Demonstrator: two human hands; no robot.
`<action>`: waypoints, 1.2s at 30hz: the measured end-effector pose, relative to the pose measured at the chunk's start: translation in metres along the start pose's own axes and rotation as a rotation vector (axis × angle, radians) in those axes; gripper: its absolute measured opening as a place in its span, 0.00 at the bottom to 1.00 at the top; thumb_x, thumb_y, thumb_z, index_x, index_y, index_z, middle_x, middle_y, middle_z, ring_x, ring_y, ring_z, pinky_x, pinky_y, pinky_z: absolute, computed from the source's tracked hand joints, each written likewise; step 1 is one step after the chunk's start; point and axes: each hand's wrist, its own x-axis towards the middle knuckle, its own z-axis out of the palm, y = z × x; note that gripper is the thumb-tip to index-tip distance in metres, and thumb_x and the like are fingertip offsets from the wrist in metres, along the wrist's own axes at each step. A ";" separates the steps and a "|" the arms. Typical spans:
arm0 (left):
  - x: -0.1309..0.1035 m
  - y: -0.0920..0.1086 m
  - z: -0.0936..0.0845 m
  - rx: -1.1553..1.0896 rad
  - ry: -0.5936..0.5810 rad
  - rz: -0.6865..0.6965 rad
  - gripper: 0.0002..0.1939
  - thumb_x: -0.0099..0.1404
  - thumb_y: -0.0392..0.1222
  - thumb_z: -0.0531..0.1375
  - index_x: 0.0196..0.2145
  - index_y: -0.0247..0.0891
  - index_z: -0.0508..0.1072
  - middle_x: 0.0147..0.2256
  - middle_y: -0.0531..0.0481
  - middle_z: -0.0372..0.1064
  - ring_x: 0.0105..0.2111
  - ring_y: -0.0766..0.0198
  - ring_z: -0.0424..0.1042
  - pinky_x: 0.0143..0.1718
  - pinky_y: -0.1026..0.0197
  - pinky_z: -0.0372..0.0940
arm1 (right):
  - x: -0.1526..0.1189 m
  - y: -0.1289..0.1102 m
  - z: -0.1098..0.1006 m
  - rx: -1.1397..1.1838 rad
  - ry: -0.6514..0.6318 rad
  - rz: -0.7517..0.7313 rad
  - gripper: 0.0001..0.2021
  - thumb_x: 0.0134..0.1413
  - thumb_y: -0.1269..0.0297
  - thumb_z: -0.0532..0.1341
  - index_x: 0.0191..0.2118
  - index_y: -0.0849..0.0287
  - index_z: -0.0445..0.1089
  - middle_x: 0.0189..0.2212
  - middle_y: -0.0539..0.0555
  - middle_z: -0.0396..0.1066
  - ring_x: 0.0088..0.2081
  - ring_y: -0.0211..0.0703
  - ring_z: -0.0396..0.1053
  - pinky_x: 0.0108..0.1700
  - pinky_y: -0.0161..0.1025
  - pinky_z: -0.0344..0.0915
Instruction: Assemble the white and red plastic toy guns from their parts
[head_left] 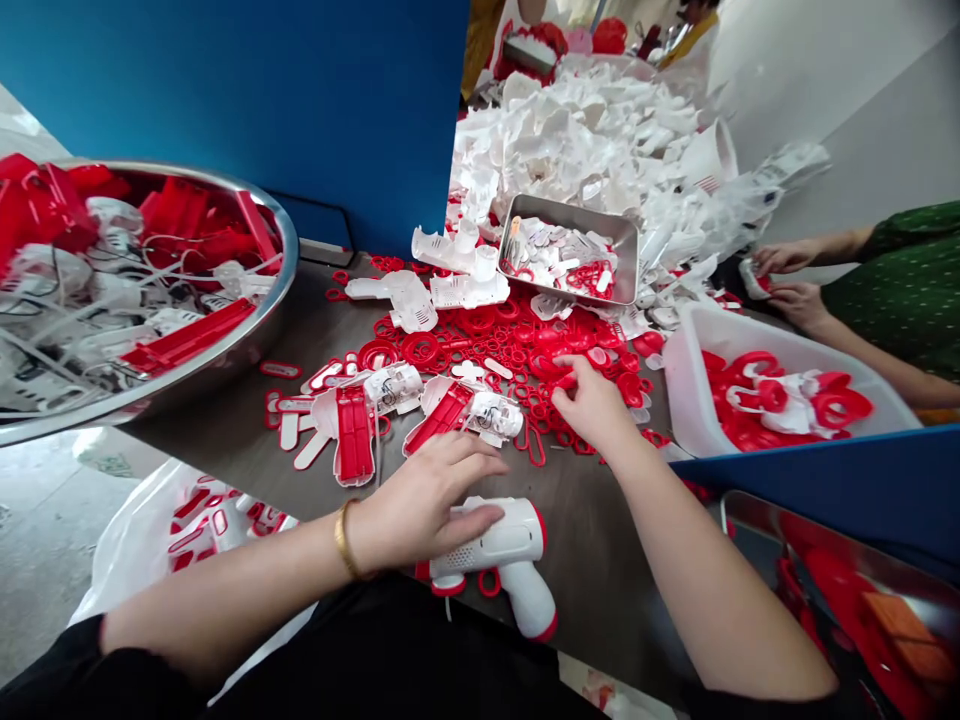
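Dark tabletop (592, 515) and a blue panel (262, 90) behind it frame a crowded bench. Far left, a metal bowl (291, 255) brims with red and white parts; below it, a plastic bag (131, 545) holds more. Next come two opened toy halves with wires showing, the first with a red insert (352, 435). A white toy gun (491, 535) lies on its side by the table's near edge, its handle toward the wearer. Beyond it spread red rings (517, 350) and a metal tray (637, 260); at right stand a white tub (694, 400) and a co-worker's hand (799, 302).

A sideways push could tip the toy gun off the edge, since it lies so close. Loose wires might snag on a finger, and small rings could cling together and come up in a tangle.

The left hand (431, 495) is palm down, thumb lying over the gun's body; whether it grips is unclear. The right hand (592, 400) reaches forward, thumb and forefinger drawn together at the red pieces; I cannot tell if one is pinched.
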 end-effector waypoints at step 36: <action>0.171 -0.083 -0.031 0.554 -0.222 -0.192 0.06 0.59 0.33 0.59 0.33 0.34 0.76 0.35 0.41 0.74 0.38 0.55 0.73 0.36 0.60 0.64 | -0.048 0.007 0.041 0.396 0.091 -0.003 0.12 0.55 0.55 0.58 0.38 0.56 0.72 0.37 0.56 0.72 0.36 0.46 0.69 0.41 0.44 0.66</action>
